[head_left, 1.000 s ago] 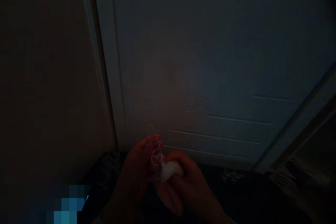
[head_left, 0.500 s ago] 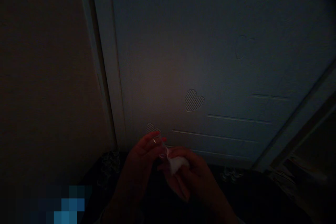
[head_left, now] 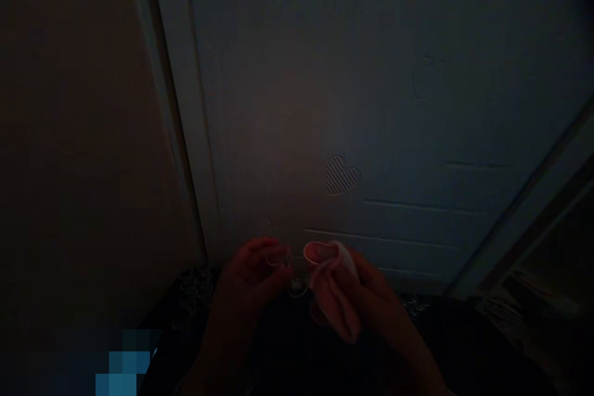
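At the bottom centre, my left hand (head_left: pixel 248 278) is closed, with thumb and fingers pinching a thin-rimmed pair of glasses (head_left: pixel 297 292). One round lens shows beyond my fingertips; the other is partly behind them. To the right, my right hand (head_left: pixel 374 297) is closed around a soft pinkish-white cloth (head_left: pixel 336 297), folded over with its lower end hanging down. A small gap shows between the cloth and my left fingers. The light is very dim, so fine detail is lost.
Ahead stands a pale panel (head_left: pixel 278 105) with grooved lines and striped heart shapes (head_left: pixel 342 175). A brownish surface (head_left: pixel 83 136) fills the left side. Dark patterned fabric (head_left: pixel 195 288) lies below my hands. A blurred blue patch covers the lower left corner.
The cloth, bunched against the glasses before, has come away to the right and now hangs more unfolded from my right hand. My left hand has barely moved.
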{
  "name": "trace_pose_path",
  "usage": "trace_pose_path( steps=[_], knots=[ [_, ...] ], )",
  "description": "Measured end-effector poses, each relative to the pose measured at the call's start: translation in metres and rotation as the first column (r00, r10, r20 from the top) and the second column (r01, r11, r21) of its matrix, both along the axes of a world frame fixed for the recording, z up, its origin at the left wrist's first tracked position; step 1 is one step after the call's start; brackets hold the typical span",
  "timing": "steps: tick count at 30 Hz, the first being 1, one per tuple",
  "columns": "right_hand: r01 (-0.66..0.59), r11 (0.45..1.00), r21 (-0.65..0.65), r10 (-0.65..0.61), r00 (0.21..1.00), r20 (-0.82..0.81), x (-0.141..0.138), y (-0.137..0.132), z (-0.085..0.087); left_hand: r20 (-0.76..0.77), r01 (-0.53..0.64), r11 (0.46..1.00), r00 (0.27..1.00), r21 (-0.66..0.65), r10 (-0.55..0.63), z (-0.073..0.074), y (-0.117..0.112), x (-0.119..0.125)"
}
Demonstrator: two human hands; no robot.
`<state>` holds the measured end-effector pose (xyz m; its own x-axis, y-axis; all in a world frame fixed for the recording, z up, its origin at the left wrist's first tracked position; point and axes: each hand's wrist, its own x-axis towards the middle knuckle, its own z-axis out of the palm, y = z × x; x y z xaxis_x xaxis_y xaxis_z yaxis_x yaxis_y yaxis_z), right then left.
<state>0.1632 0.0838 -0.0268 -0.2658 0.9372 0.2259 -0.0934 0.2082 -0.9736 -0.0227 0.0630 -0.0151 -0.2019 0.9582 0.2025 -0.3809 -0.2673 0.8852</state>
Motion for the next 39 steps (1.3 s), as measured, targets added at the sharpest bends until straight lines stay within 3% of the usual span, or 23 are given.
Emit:
trace_pose_path(
  steps=[8, 20, 26, 31, 36, 39],
  knots=[
    [-0.113, 0.989, 0.097, 0.114, 0.994, -0.005, -0.020, -0.011, 0.012, -0.234, 0.039, 0.997, 0.972, 0.070, -0.022, 0.006, -0.009, 0.010],
    [-0.055, 0.992, 0.114, 0.059, 0.998, -0.034, -0.023, -0.014, 0.008, -0.320, 0.004, 0.991, 0.947, 0.133, 0.039, 0.004, -0.010, 0.008],
    [0.023, 0.994, 0.102, -0.009, 0.991, -0.134, -0.027, -0.015, 0.009, -0.537, -0.056, 0.935, 0.806, 0.350, 0.249, 0.002, -0.010, 0.008],
    [0.060, 0.996, 0.063, -0.047, 0.982, -0.183, -0.028, -0.015, 0.009, -0.599, -0.054, 0.881, 0.714, 0.470, 0.363, 0.001, -0.008, 0.013],
    [0.027, 0.997, 0.079, -0.005, 0.964, -0.266, -0.030, -0.015, 0.008, -0.614, -0.090, 0.854, 0.657, 0.513, 0.438, 0.002, -0.008, 0.013],
    [0.035, 0.998, 0.054, -0.016, 0.951, -0.309, -0.031, -0.014, 0.004, -0.669, -0.085, 0.871, 0.606, 0.484, 0.431, 0.003, -0.010, 0.012]
  ],
)
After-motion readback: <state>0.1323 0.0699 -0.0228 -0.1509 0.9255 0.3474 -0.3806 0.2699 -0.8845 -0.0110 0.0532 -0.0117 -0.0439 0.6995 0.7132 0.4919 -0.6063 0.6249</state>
